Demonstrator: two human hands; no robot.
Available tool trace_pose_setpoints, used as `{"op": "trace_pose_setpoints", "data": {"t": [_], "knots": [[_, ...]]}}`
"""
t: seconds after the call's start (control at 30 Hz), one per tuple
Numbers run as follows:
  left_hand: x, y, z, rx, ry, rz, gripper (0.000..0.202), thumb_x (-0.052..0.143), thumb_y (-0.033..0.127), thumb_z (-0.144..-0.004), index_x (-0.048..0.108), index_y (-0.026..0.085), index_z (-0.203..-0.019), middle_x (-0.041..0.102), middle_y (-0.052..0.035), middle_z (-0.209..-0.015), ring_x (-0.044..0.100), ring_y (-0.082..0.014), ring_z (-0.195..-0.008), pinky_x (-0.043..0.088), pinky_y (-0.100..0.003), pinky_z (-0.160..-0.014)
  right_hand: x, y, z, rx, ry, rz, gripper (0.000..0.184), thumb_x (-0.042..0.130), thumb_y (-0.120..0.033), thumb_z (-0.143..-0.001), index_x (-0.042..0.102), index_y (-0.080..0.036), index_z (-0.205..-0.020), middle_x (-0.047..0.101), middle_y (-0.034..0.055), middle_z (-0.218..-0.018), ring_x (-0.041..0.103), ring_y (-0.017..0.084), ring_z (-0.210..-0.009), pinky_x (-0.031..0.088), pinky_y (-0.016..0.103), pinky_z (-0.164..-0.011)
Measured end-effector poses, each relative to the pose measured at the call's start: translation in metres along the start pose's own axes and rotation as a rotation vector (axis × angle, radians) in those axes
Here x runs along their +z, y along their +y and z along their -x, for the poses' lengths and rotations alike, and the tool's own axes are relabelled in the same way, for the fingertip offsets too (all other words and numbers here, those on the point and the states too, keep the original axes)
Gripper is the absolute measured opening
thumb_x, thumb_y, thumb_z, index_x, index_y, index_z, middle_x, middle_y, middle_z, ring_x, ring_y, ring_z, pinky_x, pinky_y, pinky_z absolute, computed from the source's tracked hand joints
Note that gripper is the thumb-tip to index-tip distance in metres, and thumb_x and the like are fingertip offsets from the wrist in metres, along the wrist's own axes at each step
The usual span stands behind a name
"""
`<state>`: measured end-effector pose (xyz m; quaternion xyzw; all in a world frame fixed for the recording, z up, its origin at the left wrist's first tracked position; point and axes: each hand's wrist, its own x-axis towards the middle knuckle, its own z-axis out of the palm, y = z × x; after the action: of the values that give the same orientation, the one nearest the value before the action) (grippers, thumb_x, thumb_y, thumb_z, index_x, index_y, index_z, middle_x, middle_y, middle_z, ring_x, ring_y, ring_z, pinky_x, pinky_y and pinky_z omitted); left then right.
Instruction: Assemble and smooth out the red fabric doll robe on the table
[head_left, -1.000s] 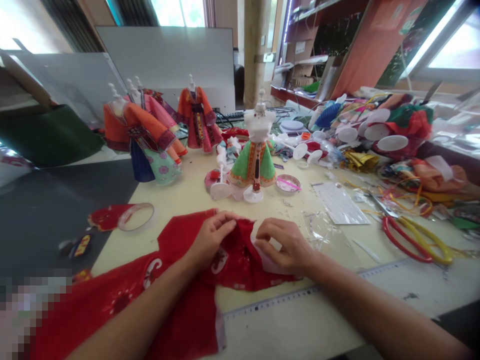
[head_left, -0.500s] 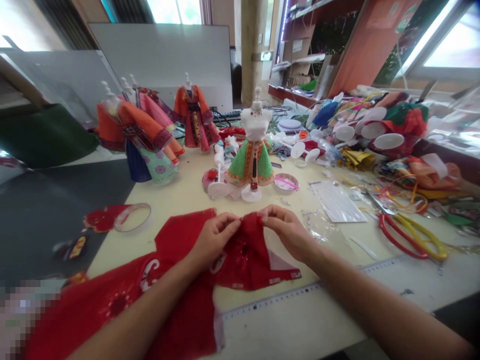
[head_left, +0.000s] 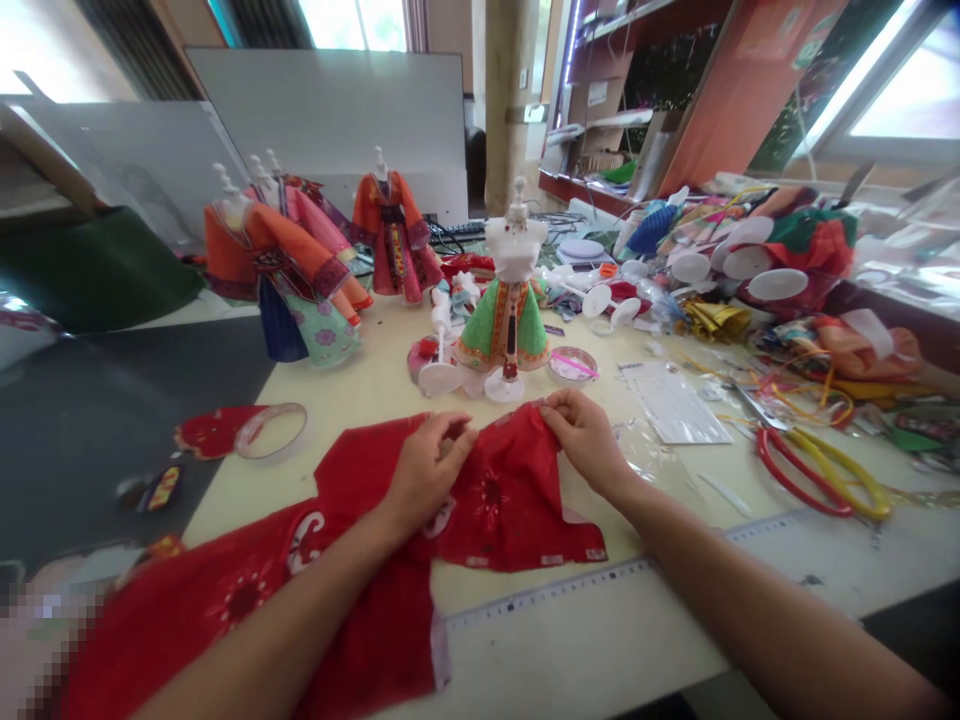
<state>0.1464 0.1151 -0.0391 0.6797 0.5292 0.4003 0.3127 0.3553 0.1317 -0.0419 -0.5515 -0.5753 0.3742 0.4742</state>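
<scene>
Head view, bench surface, logged left to right. Far left: dark mat (head_left: 90, 420) covering the table edge, with a clear tape ring (head_left: 271, 430) resting partly on a small red fabric scrap (head_left: 202, 432) just beside it. Behind these, a cluster of dressed doll mannequins (head_left: 289, 270) in orange, pink and blue robes, upright on stands. Foreground: red embroidered garment (head_left: 495, 500) lying flat on the pale tabletop (head_left: 360, 385), its long sleeve trailing toward the lower left corner. Left hand (head_left: 427, 468) rests on the garment near its middle, fingers curled, thumb and forefinger pinching the upper edge of the cloth. Right hand (head_left: 589, 435) grips the same upper edge farther right, fingertips closed on the fabric; the two hands are near each other but apart, the cloth spread between them. Just beyond the hands: white-bodiced mannequin in a green skirt (head_left: 504, 325), upright, with a bare white stand (head_left: 440, 375) just beside it on its left. A steel ruler (head_left: 570, 590) lies along the near table edge below the garment. Right: red-and-yellow-handled scissors (head_left: 821, 465), well apart from the right hand; heap of coloured fabrics and white discs (head_left: 750, 260) behind.
</scene>
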Motion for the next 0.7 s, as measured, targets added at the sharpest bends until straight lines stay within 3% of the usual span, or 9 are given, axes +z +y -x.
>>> {"op": "trace_pose_setpoints", "data": {"t": [0.13,0.3,0.43,0.5,0.6,0.7], "knots": [[-0.021,0.008,-0.005,0.011,0.045,-0.092,0.032,0.056,0.036,-0.083,0.061,0.017,-0.109,0.067,-0.0087,-0.104,0.061,-0.0226,-0.097,0.044,-0.033,-0.088,-0.007,0.000,-0.002,-0.091,0.023,0.304,0.009,0.050,-0.028,-0.078,0.054,-0.021,-0.080,0.056,-0.0010,-0.063,0.051,0.016,-0.059,0.034,0.028,-0.056],[-0.065,0.019,0.013,0.024,-0.120,-0.459,0.034,0.054,0.041,-0.083,0.064,0.019,-0.107,0.068,-0.0087,-0.108,0.062,-0.0259,-0.098,0.046,-0.036,-0.089,-0.013,-0.001,-0.001,-0.144,0.004,0.578,0.015,0.047,-0.024,-0.081,0.057,-0.020,-0.091,0.059,0.0015,-0.065,0.052,0.019,-0.061,0.030,0.029,-0.056],[-0.086,-0.008,0.053,0.036,-0.220,-0.743,0.052,0.046,0.046,-0.087,0.053,0.013,-0.127,0.054,-0.0153,-0.132,0.049,-0.0310,-0.121,0.037,-0.047,-0.101,-0.015,0.002,-0.003,-0.183,-0.011,0.699,0.017,0.044,-0.027,-0.085,0.057,-0.019,-0.095,0.063,0.0035,-0.069,0.055,0.020,-0.062,0.031,0.028,-0.055],[-0.090,-0.025,0.069,0.069,-0.280,-0.846,0.057,0.043,0.048,-0.089,0.045,0.014,-0.134,0.043,-0.0145,-0.142,0.038,-0.0308,-0.131,0.030,-0.050,-0.107,-0.015,0.004,-0.005,-0.212,-0.015,0.744,0.017,0.044,-0.028,-0.086,0.058,-0.020,-0.095,0.065,0.0037,-0.072,0.056,0.020,-0.064,0.031,0.028,-0.056],[-0.095,-0.042,0.080,0.151,-0.296,-0.934,0.058,0.040,0.048,-0.091,0.036,0.018,-0.140,0.034,-0.0119,-0.147,0.028,-0.0280,-0.137,0.023,-0.050,-0.110,-0.015,0.007,-0.007,-0.264,-0.014,0.806,0.016,0.045,-0.027,-0.086,0.059,-0.021,-0.091,0.067,0.0053,-0.077,0.058,0.021,-0.070,0.032,0.029,-0.059],[-0.099,-0.045,0.080,0.203,-0.307,-0.954,0.058,0.040,0.048,-0.091,0.034,0.020,-0.141,0.034,-0.0115,-0.147,0.027,-0.0266,-0.138,0.022,-0.048,-0.111,-0.017,0.007,-0.008,-0.316,-0.011,0.854,0.018,0.043,-0.023,-0.087,0.060,-0.020,-0.087,0.068,0.0072,-0.081,0.059,0.023,-0.074,0.035,0.032,-0.066]]}}
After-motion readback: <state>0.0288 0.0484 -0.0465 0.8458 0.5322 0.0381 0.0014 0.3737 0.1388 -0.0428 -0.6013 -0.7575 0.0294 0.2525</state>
